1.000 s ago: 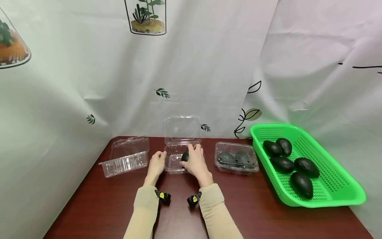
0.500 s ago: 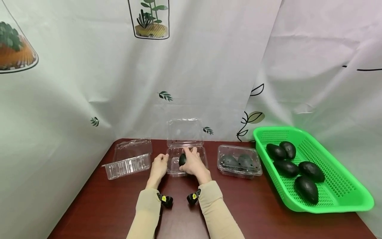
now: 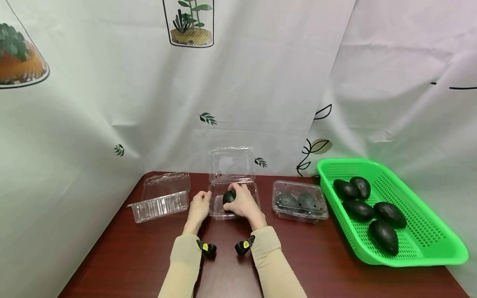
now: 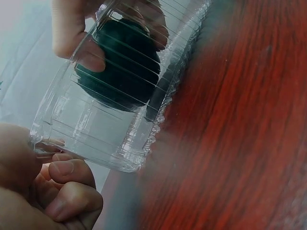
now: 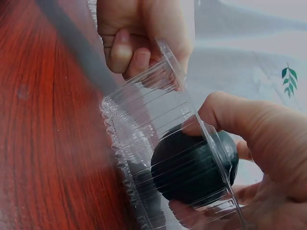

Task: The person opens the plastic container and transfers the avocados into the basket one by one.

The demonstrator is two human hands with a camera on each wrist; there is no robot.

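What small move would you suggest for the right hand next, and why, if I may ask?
I would probably settle the avocado gently onto the floor of the open container: the right hand holds it within the walls, the lid stands open behind, and the left hand holds the container's left edge.

You wear a pale cream, long fabric left sleeve [image 3: 182, 265] and a matching right sleeve [image 3: 276, 265], each with a broad, plain cuff; the right one creases below it. By your cuffs sit a small, rounded black left wrist camera [image 3: 210, 251] and a similar right wrist camera [image 3: 240, 249], each with a yellow marking [image 3: 205, 247]. Your left hand [image 3: 198, 207] and right hand [image 3: 245, 203] are bare.
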